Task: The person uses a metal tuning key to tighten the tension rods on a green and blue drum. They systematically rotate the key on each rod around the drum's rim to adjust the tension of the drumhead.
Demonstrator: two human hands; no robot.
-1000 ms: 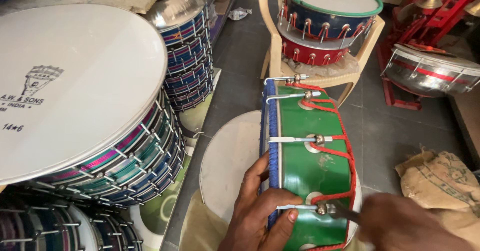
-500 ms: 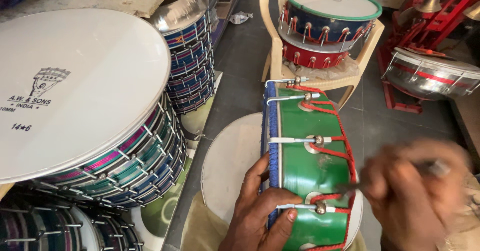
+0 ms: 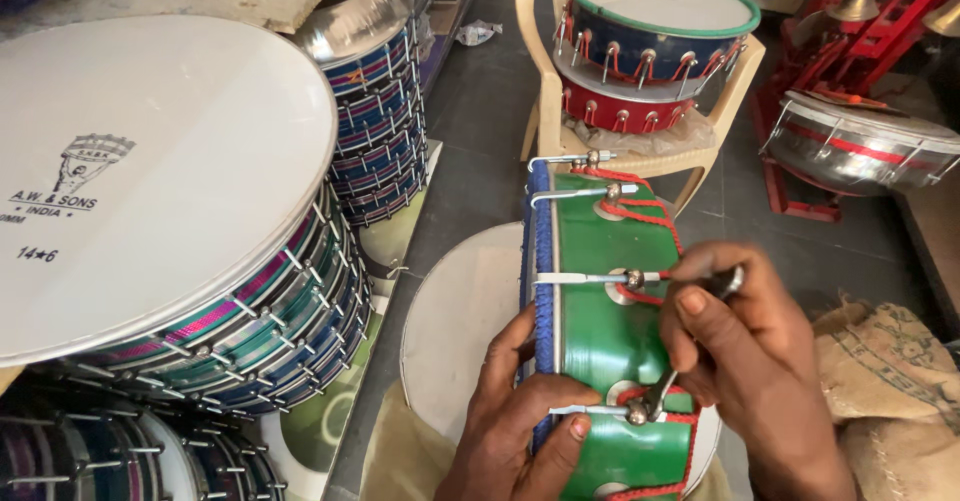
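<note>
A green drum (image 3: pixel 592 331) with a blue rim, red cord and metal tension rods stands on its side in front of me. My left hand (image 3: pixel 515 423) grips its blue rim near the lowest rod. My right hand (image 3: pixel 745 356) holds a small metal wrench (image 3: pixel 662 391), and the wrench's end sits on the nut of that lowest rod.
A stack of large drums with a white head (image 3: pixel 150 171) fills the left. A white drum head (image 3: pixel 455 331) lies flat beside the green drum. A plastic chair (image 3: pixel 640 151) carries a blue and red drum. A steel drum (image 3: pixel 865 151) and burlap sacks (image 3: pixel 890 381) are at right.
My right hand has come up from the lower right edge and moved in over the drum, setting the wrench on the lowest nut. My left hand has stayed on the rim.
</note>
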